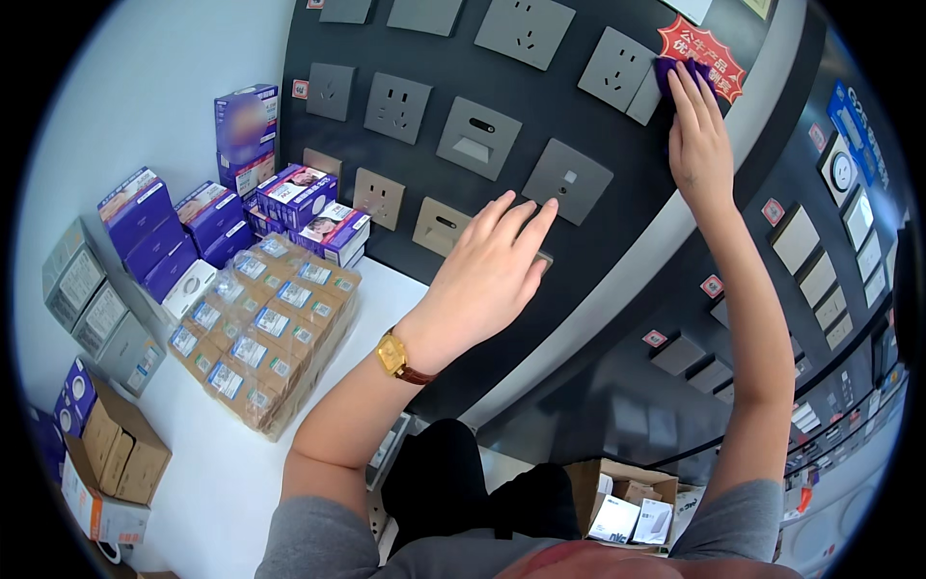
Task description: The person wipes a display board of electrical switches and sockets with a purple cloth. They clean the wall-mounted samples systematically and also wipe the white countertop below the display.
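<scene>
My right hand (699, 145) holds a folded purple cloth (665, 78) flat against a dark display board (579, 268). The cloth covers the lower left part of a red starburst sticker (691, 42) bearing writing. Just left of it is a grey wall socket plate (613, 66) with a narrower piece along its side. My left hand (481, 279), wearing a gold watch on a brown strap (393, 354), holds nothing and has its fingers apart. Its fingertips overlap the lower edge of a grey outlet plate (568, 179); whether they touch is unclear. Behind this hand a beige plate (438, 226) is partly hidden.
On a white table (210, 470) stand a plastic-wrapped block of brown cartons (268, 326), purple product boxes (296, 195) and an open carton (119, 449). A pale curved strip (622, 289) edges the board. An open cardboard box (629, 506) sits low at right.
</scene>
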Motion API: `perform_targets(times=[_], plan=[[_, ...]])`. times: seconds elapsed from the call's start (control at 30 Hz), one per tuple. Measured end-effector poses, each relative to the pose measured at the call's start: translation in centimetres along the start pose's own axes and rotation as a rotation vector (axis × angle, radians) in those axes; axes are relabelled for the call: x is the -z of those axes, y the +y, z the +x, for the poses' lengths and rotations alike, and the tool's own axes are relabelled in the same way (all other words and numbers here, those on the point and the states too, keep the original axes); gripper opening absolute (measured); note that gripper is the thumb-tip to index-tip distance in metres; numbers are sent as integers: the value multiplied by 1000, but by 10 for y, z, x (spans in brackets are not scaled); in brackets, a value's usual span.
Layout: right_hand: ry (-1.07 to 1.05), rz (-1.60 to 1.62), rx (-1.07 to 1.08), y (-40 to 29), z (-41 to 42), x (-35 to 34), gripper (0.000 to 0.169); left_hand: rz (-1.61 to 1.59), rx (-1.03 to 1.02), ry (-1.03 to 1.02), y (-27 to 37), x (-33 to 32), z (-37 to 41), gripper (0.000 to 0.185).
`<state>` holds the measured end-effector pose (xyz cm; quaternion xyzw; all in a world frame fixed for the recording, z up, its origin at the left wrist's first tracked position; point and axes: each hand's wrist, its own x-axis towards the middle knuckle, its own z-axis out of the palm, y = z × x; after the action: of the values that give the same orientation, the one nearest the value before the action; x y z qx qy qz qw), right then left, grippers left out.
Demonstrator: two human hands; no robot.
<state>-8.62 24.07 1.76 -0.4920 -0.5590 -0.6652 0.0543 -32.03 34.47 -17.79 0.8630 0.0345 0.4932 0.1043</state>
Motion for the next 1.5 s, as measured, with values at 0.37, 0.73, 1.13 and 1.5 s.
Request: perform_targets(times=[0.37,0.73,1.13,1.5], plan=[[-291,138,80,-64,-69,8,62,4,7,-30,1,0,0,59],[-227,224,172,-103,-30,-26,58,27,-10,-22,0,0,-1,58],[-482,159,638,-152,-84,-57,46,1,-6,7,-2,2,-1,60],[-88,384,246,-145,18,-54,53,124,37,181,-11,17,6,60]])
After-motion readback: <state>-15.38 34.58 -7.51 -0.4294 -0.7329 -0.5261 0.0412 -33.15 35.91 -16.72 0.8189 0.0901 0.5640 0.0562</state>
